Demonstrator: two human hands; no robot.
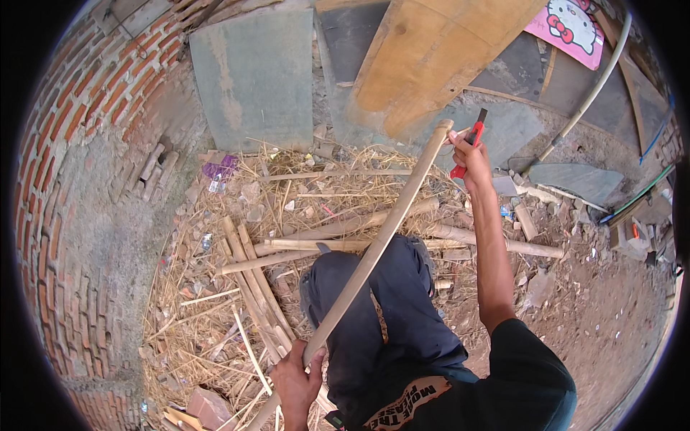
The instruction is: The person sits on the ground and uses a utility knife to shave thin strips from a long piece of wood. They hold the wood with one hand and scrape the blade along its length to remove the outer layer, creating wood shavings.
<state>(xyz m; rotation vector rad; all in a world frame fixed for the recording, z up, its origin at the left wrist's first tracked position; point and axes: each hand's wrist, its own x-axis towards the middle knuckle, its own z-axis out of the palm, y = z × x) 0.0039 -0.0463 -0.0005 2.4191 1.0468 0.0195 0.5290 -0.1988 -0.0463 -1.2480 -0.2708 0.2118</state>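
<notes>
A long split bamboo pole (381, 244) slants across my lap, from the lower left up to the right. My left hand (296, 386) is closed around its lower part. Near the pole's upper end, my right hand (472, 162) grips a red utility knife (478, 129) with the dark blade out and pointing up. The fingertips of that hand are close to the pole's end; whether they touch it I cannot tell. Under the pole are my bent legs in dark trousers (424, 309).
More bamboo poles (251, 266) lie on straw and rubble ahead and to my left. A brick wall (68, 302) rises at the left. Grey boards (255, 82) and a tan wooden board (431, 57) lean at the back. A pale pipe (593, 90) slants at the far right.
</notes>
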